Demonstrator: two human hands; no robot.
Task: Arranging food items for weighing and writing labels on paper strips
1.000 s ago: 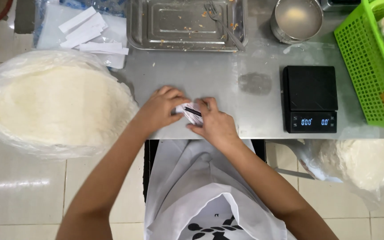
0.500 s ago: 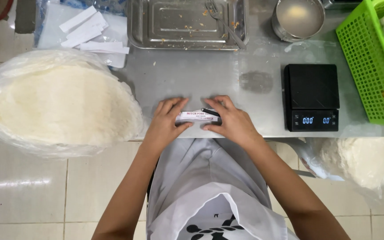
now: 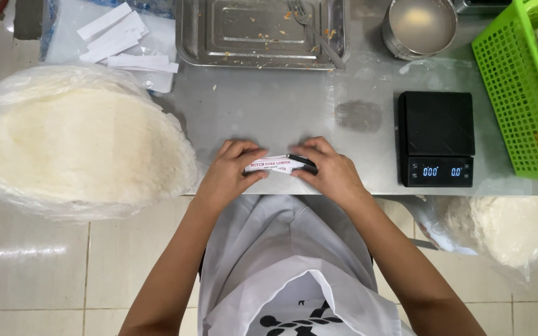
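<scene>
1. Around: black scale (image 3: pixel 436 138) to the right of hands, lit display. Green basket (image 3: pixel 518 93) at far right edge w/ pale items in it. Metal tray (image 3: pixel 259 32) at back w/ crumbs & a fork (image 3: pixel 316 34); round metal bowl (image 3: pixel 420 26) beside it. White paper strips (image 3: pixel 122 43) back left. Big bag of pale round wrappers (image 3: pixel 76 146) left, smaller bag (image 3: pixel 505 227) lower right. Nothing between hands & label.
2. Surface: grey metal surface (image 3: pixel 269 112), dull smudge near the scale. Tiled floor (image 3: pixel 32 261) below; white apron (image 3: pixel 287 267) in lap area.
3. Thing: white label strip (image 3: pixel 270 165) w/ red print lies at front edge of surface, flat, between both hands.
4. Grip: left hand (image 3: pixel 228 174) pinches label's left end, fingers closed on it. Right hand (image 3: pixel 331 174) closed on right end, w/ a dark pen (image 3: pixel 303 161) under its fingers.
5. Vs 0.5 s ago: hands closer in, fingers more curled; label barely shifted. 1 s ago it was bunched up between the hands.
</scene>
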